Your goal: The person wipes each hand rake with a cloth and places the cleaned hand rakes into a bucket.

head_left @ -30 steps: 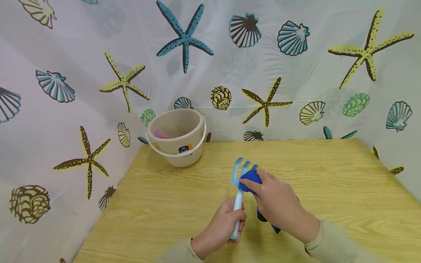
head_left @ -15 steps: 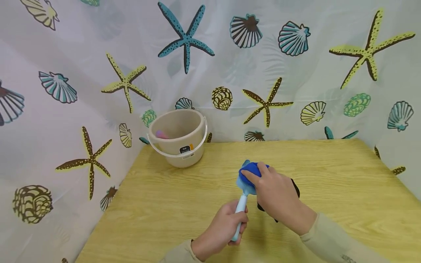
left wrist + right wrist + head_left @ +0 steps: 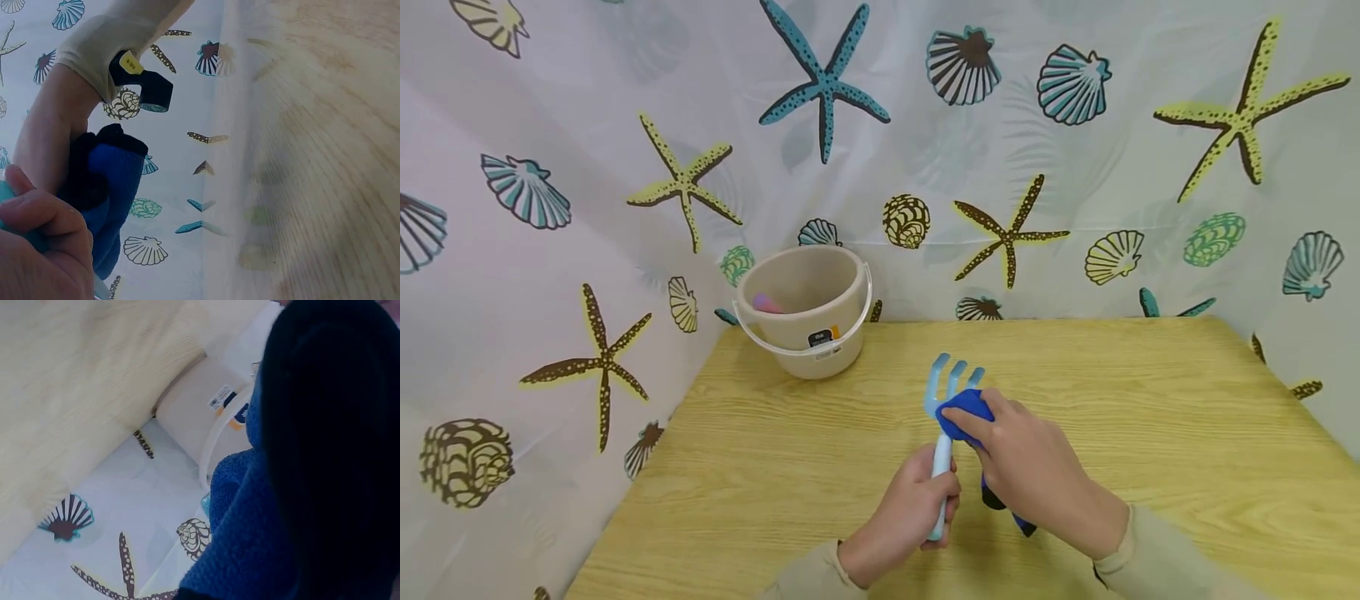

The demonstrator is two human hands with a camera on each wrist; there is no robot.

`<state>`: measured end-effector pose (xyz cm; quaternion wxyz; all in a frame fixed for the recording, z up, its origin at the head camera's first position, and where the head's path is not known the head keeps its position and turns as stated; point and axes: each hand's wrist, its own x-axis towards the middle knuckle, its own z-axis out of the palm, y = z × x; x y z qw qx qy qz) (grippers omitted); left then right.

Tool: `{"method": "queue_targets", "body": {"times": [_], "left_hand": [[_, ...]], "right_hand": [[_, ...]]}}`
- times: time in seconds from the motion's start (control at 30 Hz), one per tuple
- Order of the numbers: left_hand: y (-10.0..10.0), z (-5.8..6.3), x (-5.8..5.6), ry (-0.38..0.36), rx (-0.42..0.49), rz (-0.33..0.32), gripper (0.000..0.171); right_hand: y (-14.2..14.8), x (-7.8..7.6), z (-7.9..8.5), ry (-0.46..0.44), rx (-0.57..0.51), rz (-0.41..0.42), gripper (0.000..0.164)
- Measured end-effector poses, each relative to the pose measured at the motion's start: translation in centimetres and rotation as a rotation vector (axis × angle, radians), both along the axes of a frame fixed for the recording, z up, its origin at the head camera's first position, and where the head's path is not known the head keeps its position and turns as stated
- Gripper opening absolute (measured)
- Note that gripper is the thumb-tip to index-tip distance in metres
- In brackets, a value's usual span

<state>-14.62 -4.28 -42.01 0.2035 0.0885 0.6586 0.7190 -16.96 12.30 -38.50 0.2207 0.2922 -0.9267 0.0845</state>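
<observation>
A light blue hand rake [image 3: 933,388] with a pale handle stands tilted in the head view, its prongs pointing away from me. My left hand [image 3: 916,504] grips the handle, thumb across it. Bunched blue cloth [image 3: 964,412] with black edging is held in my right hand [image 3: 1037,467] against the rake's head, at the base of the prongs. In the left wrist view the cloth [image 3: 115,187] hangs beyond the curled fingers of the left hand [image 3: 47,250]. Fluffy cloth [image 3: 256,531] and a dark edge fill much of the right wrist view, hiding the right fingers.
A beige bucket [image 3: 820,368] with a white bail handle stands at the table's back left corner. Inside it shows a pink and purple thing [image 3: 766,303]. The wood-grain table [image 3: 1112,375] meets a sheet [image 3: 865,192] printed with starfish and shells behind and at the sides.
Half a second ago the cloth covered most of the prongs; now it is lower, at their base, and the prongs show again. The left hand keeps its grip on the rake.
</observation>
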Motion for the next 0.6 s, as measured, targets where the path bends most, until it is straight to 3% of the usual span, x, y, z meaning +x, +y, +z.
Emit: {"method": "queue_targets", "body": {"times": [0.3,0.6], "left_hand": [[0.0,-0.2,0.9,-0.044,-0.011,0.004,0.008],[-0.4,-0.4,-0.8,-0.018,0.061,0.024,0.007]], "right_hand": [[-0.1,-2.5,-0.8,0.098,0.024,-0.040,0.045],[-0.1,-0.9,-0.5,-0.075,-0.046,0.032,0.040]]}}
